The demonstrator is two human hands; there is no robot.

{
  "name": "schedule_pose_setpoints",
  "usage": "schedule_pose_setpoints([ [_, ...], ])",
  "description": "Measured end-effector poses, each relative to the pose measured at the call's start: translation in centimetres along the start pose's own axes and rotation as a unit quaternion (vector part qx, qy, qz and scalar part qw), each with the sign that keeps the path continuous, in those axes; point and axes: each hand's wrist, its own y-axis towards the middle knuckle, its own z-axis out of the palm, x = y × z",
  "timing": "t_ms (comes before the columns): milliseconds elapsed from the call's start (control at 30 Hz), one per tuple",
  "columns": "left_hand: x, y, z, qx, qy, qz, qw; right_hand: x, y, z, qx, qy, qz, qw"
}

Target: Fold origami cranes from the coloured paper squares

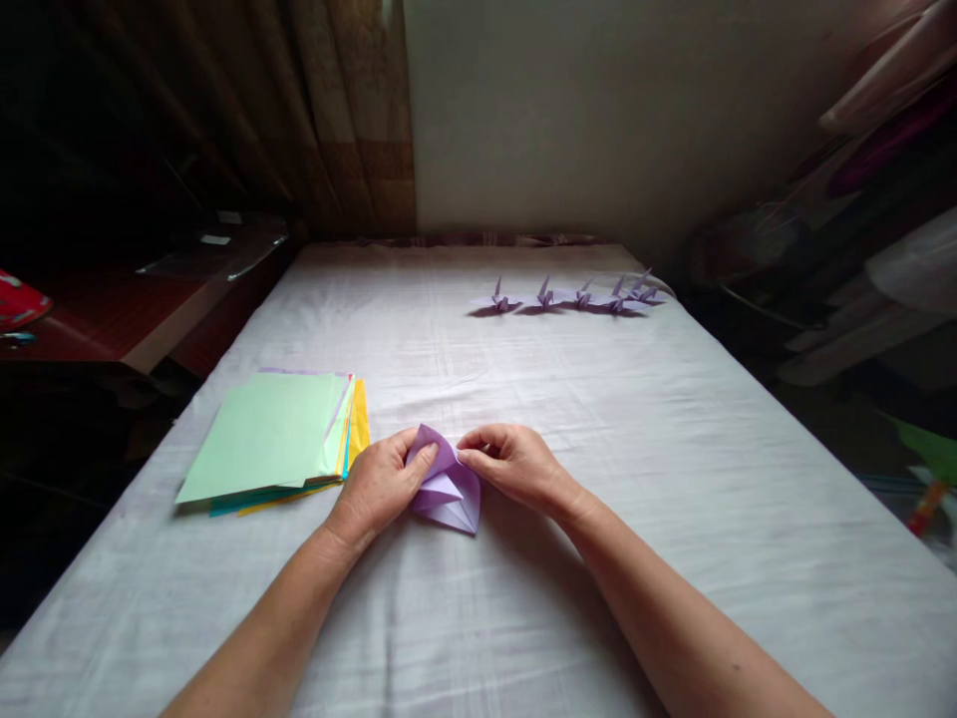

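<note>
A partly folded sheet of purple origami paper [447, 491] is between my hands, near the middle of the white cloth. My left hand [385, 477] grips its left side, the thumb lying on top and the fingers partly hidden behind. With thumb and forefinger, my right hand [515, 464] pinches the paper's upper right edge. One layer is lifted, and creased flaps show inside the fold. The lower corner points toward me.
Left of my hands lies a stack of coloured paper [265, 434], pale green on top. Several folded purple paper cranes [545, 296] stand in a row at the far right of the cloth-covered surface [658, 449]. A reddish-brown table [97, 309] adjoins on the left.
</note>
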Motion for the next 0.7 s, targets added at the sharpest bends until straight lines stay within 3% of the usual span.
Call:
schedule_pose_setpoints([
  [233,0.2,-0.2,0.0,-0.003,0.02,0.012,1.0,-0.5,-0.3,1.3,-0.067,-0.105,-0.039,0.991],
  [433,0.4,-0.2,0.5,-0.054,0.01,0.004,0.998,-0.3,-0.5,2.3,-0.103,-0.157,-0.049,0.981],
  [700,0.5,-0.4,1.1,-0.065,-0.038,0.009,0.997,-0.9,0.0,1.5,-0.054,-0.145,-0.083,0.984],
])
